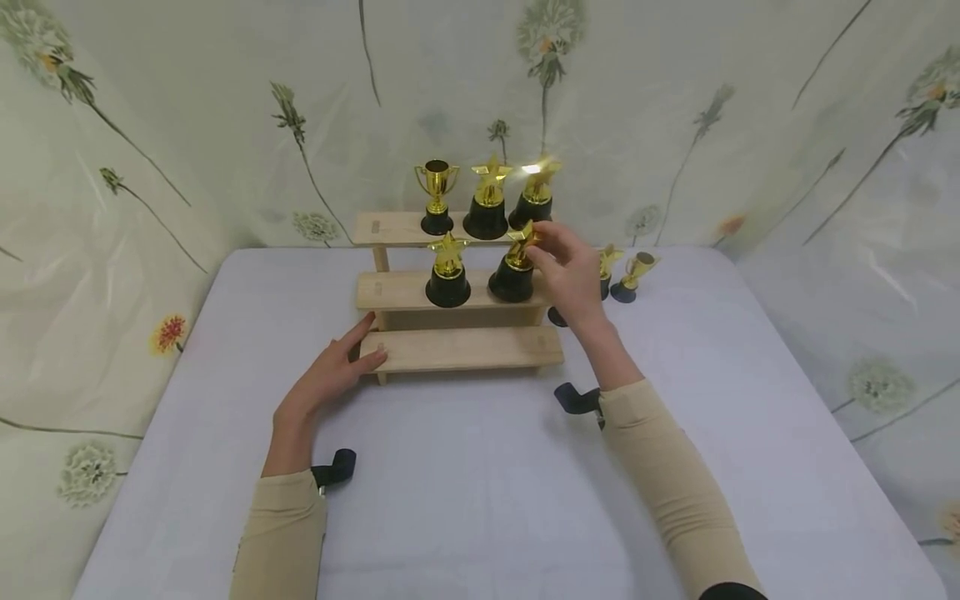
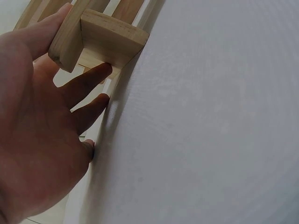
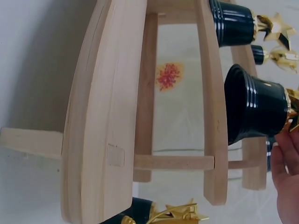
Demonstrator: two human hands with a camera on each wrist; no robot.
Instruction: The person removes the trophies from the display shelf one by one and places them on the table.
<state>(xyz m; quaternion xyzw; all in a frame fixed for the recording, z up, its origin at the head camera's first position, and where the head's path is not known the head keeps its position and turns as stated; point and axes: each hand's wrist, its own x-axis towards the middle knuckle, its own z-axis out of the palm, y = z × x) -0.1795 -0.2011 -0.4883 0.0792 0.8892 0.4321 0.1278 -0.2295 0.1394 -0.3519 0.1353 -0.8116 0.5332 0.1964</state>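
Note:
A three-step wooden display stand [image 1: 461, 348] holds gold trophies with black bases. My right hand [image 1: 572, 275] pinches the gold star of a star trophy [image 1: 513, 277] at the right of the middle step. In the right wrist view that trophy's black base [image 3: 259, 105] tilts, with part of its rim off the board. Another star trophy [image 1: 448, 279] stands to its left. My left hand [image 1: 330, 375] grips the left end of the lowest step, thumb on the board; in the left wrist view the other fingers [image 2: 88, 84] spread beside and below the wood.
On the top step stand a cup trophy [image 1: 437, 200] and two star trophies, one in the middle [image 1: 487, 204] and one at right [image 1: 536, 196]. Right of the stand, a cup trophy [image 1: 632, 279] and a partly hidden star trophy [image 1: 606, 271] stand on the white-covered table [image 1: 465, 483].

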